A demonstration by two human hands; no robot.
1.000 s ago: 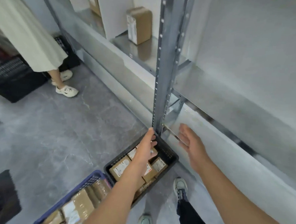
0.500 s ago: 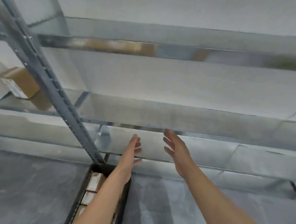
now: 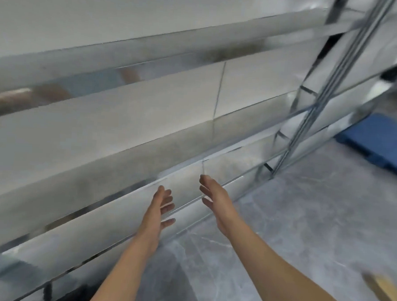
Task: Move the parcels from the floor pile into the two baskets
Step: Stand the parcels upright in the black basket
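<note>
No parcel is clearly in sight: a blurred tan shape point(image 3: 383, 289) low at the right edge may be one on the floor, but I cannot be sure. A dark patch point(image 3: 77, 293) at the bottom edge could be a basket, too smeared to tell. The left hand point(image 3: 161, 208) and right hand point(image 3: 215, 202) are both empty, fingers loosely spread, palms facing each other. To my eye the person is between loads, and how much is left can't be judged. Behind the hands runs bare metal shelving point(image 3: 148, 129), over a grey marbled floor point(image 3: 304, 225), with a blue pallet point(image 3: 377, 141) off to the right.
</note>
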